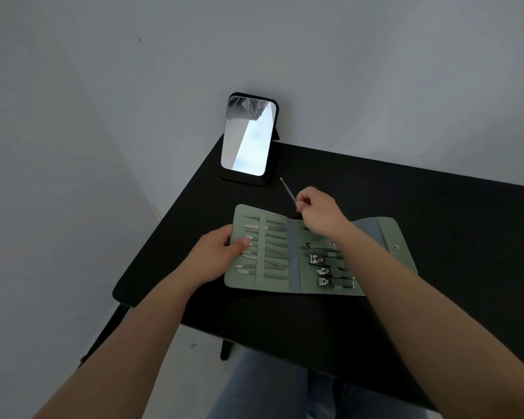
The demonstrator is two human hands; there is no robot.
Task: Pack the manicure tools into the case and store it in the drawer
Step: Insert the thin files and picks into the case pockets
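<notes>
a black table (406, 207) stands against pale grey walls, with a small standing mirror (248, 136) at its far edge and the person's denim-clad knees below the near edge. the green case (294, 255) lies unfolded flat in the middle of the table, its left panel lined with slim tools under elastic loops and its right panel holding three nail clippers (322, 270) near the front. the right hand (316, 211) hovers over the case's far edge, fingers curled and pinching a thin metal tool (288, 192) whose tip points away toward the mirror. the left hand (217, 247) grips the case's left edge, thumb laid on the panel, pinning it down. the step in hand looks like seating this last loose tool in a free loop. to do it well, the tool should probably be turned to lie in line with its neighbours, its narrow end fed under the elastic first, then slid along until the loop holds its middle. the left hand should keep the panel flat and taut so the loop gapes. which slot is free i cannot tell from here; no drawer is in view.
</notes>
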